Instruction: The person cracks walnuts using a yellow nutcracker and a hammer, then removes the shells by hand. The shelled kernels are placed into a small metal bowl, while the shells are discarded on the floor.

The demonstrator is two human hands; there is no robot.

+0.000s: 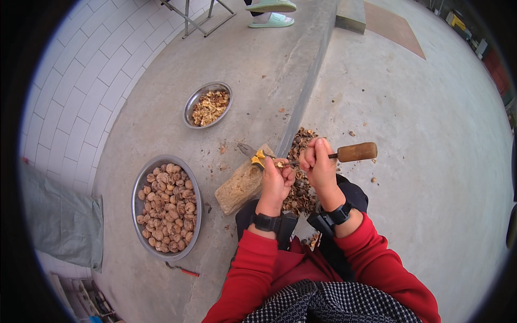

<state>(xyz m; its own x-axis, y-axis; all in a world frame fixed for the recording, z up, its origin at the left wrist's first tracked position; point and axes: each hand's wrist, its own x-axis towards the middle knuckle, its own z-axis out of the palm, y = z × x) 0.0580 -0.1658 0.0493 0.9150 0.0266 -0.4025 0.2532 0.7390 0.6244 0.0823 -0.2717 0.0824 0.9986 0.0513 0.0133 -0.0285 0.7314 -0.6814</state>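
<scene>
My right hand [321, 165] grips the metal shank of a wooden-handled pick [357, 152], its handle jutting out to the right. The thin tip reaches a small walnut piece [279, 164] pinched in the fingers of my left hand [276, 181]. Just beyond the left hand, pliers with yellow-and-black handles [251, 152] lie on a rough block [239, 186], of wood or stone. Broken walnut shells [301, 189] are heaped on the floor under and between my hands.
To the left stands a large metal basin [135, 208] of whole walnuts. A smaller metal bowl [188, 105] farther off holds walnut kernels. A red-handled tool [189, 272] lies near the basin. A low step edge [309, 87] crosses the floor. Another person's slippered foot [272, 20] is at the top.
</scene>
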